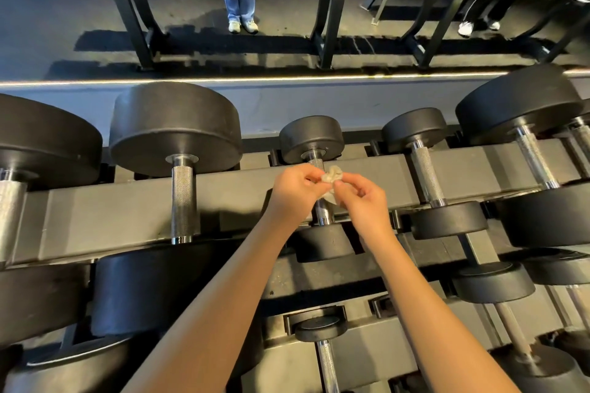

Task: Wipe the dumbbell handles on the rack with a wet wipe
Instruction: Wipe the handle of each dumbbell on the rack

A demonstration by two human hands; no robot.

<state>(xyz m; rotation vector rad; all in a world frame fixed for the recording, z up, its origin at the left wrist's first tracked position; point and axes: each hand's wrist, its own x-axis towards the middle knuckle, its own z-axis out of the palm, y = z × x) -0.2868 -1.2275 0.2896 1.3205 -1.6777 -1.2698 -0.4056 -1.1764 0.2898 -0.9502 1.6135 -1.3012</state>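
Over a gym's long dark rack, seen from above, dumbbells lie side by side in cradles, with big black ones toward both ends and smaller ones in the middle. Just above the steel handle of the small dumbbell straight ahead, the left hand and right hand both pinch a crumpled, greyish wet wipe between fingertips and thumbs. Whether it touches the metal is hard to tell. They seem to be bunching or refolding it, so wiping this handle looks about to start. The next move probably calls for one hand to wrap the wipe around the knurled bar and rub along it. Beyond the rack runs a lit strip, then dark floor with further racks and two people's legs.
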